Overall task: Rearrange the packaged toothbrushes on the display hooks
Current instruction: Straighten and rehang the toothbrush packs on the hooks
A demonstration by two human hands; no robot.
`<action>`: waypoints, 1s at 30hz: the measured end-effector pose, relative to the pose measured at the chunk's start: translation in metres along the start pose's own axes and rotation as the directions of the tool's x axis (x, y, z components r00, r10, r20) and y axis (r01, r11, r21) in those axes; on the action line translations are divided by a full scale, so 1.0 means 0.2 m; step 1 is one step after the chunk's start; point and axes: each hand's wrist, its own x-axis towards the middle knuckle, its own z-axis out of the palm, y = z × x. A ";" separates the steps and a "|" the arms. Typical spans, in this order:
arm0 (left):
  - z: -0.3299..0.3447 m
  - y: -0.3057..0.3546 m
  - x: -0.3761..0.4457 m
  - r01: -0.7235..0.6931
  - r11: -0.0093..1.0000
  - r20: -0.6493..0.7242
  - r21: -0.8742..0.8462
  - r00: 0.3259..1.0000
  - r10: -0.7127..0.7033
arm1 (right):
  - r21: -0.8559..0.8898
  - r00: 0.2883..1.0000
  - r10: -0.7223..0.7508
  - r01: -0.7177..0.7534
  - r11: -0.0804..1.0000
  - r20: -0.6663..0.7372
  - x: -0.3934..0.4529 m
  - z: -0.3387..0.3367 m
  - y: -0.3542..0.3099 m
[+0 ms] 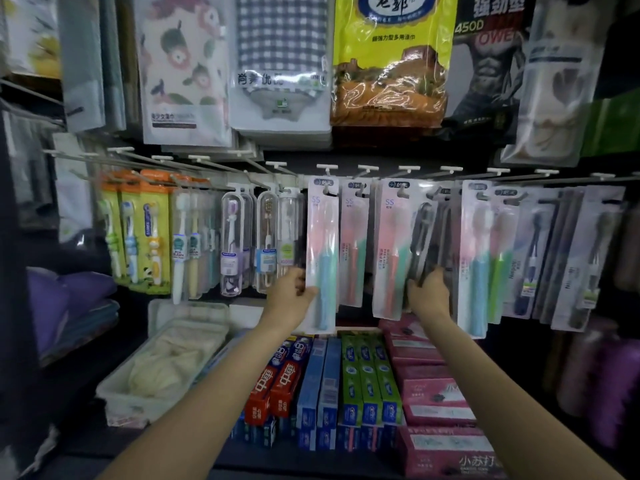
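Retail display wall, head view. A row of display hooks (pixel 408 169) with white tips runs across the middle, hung with packaged toothbrushes.

Left hand (pixel 292 294): reaches up to the pink-and-teal toothbrush pack (pixel 322 254), thumb on the front of its lower left edge, fingers curled behind — pinching the pack near its bottom. The pack's top sits at a hook; whether it is fully threaded on cannot be told.

Right hand (pixel 427 291): fingers curled round the lower end of a dark toothbrush pack (pixel 424 242), which tilts slightly and lies in front of another pink-and-teal pack (pixel 393 251). Its top reaches up near the hooks.

Between the two hands hangs a narrower pink-and-green pack (pixel 353 247), untouched. To the right, more packs of the same pastel kind (pixel 479 258), then dark-handled ones (pixel 530 258). To the left, clear capsule-cased toothbrushes (pixel 231 247) and orange-topped children's toothbrush packs (pixel 152 233).

Above the hooks: bagged cloths, including a yellow bag (pixel 391 60) and a checked one (pixel 280 39).

Below: boxed toothpaste stacked on a shelf — red boxes (pixel 277 386), blue (pixel 320 389), green (pixel 370 379), pink (pixel 433 396). A white plastic bin (pixel 117 396) holding pale cloth stands at lower left.
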 end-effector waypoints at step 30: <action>-0.12 -0.16 0.05 0.029 0.989 -0.137 -0.144 0.989 -0.049 | -0.207 0.701 -0.705 0.709 0.674 0.107 -0.31 0.22 -0.28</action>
